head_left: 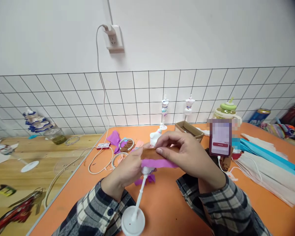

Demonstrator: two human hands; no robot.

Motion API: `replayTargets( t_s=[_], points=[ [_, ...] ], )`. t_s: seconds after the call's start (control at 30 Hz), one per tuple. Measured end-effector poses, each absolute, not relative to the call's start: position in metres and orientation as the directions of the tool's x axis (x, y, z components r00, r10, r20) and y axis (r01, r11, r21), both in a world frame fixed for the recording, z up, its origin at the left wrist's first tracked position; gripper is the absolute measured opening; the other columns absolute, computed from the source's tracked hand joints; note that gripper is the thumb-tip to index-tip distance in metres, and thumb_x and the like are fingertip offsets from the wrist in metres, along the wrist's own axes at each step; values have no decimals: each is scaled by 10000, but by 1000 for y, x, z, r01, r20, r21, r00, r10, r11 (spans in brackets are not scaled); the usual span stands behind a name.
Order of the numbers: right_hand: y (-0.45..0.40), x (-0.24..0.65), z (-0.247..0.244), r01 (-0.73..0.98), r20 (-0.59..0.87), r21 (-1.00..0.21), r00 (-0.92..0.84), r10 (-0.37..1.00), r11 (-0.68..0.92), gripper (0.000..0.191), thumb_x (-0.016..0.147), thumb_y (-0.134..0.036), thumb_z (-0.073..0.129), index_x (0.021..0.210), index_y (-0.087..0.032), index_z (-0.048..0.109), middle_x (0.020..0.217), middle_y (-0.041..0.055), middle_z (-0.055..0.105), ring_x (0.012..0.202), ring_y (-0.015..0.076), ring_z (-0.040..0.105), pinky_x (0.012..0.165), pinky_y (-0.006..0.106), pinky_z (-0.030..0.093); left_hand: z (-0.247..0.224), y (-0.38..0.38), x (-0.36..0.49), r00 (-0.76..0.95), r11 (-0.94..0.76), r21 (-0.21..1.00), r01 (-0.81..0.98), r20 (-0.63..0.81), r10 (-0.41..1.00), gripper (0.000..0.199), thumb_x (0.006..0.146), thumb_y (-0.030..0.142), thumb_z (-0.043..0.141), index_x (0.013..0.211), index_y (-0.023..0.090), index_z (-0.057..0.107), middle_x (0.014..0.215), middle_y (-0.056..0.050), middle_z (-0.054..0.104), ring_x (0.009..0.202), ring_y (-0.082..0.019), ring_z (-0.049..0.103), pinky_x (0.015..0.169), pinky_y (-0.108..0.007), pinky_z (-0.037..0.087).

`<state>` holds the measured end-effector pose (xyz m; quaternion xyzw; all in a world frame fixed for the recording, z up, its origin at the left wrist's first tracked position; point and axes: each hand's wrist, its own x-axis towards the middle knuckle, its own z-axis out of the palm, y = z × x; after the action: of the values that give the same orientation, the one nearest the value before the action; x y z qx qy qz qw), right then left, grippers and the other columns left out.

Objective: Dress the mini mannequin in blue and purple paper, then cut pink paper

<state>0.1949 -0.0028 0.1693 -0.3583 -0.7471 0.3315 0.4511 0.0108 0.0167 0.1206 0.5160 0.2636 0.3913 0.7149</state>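
A small white mannequin form (155, 136) on a thin stand with a round white base (133, 221) is tilted between my hands. My left hand (130, 165) is around the form's left side, its fingers partly hidden behind the strips. With thumb and fingers, my right hand (186, 152) pinches a brown paper strip (149, 154) laid across the form's front. Along the brown strip's lower edge runs a purple strip (159, 163). More purple paper (150, 179) shows beneath the form.
Two small mannequins (165, 108) stand by the wall near a cardboard box (189, 129). A phone (220, 137) stands at right before a lidded cup (227, 109). Blue and white strips (267, 177) lie far right. Purple scraps (114, 139), tape rolls and a cable are at left; red pliers (17, 209) lie lower left.
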Motion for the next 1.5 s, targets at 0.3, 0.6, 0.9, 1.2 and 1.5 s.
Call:
replayTargets(
  t_s=[0.3,0.6,0.9,1.2,1.5],
  points=[
    [-2,187,163,300,479,-818,-113,870,490,113,812,-199,613,830,-209,502,749,-27,607,663,106,598,600,222,471,129,10,14,528,166,907,-387,71,846,624,839,729,481,1104,181,619,900,-91,671,793,-194,622,602,-254,475],
    [-5,184,162,300,531,-797,-66,845,524,94,807,-196,612,847,-219,530,735,-18,623,670,122,613,595,231,482,123,10,18,405,84,934,-348,69,912,340,893,530,583,984,204,614,720,4,557,586,-111,500,564,-235,469],
    [-9,188,165,458,477,-747,-137,868,483,123,799,-287,683,910,-238,702,787,3,709,694,161,656,584,262,484,121,13,13,295,-75,972,-221,140,945,295,929,509,534,950,219,586,696,24,501,564,-103,465,522,-218,397],
    [-4,190,162,130,368,-892,-346,863,432,119,858,-281,632,876,-215,728,861,12,724,789,149,678,682,260,550,134,4,18,252,-234,972,-3,227,941,309,929,515,518,898,215,586,751,17,512,637,-127,472,567,-221,405],
    [-3,184,160,193,426,-867,-192,884,460,265,781,-274,713,931,-238,497,748,-32,689,735,153,700,639,253,550,139,1,21,224,-222,974,55,204,953,301,910,522,536,979,239,612,753,14,551,631,-141,506,542,-219,405]
  ],
)
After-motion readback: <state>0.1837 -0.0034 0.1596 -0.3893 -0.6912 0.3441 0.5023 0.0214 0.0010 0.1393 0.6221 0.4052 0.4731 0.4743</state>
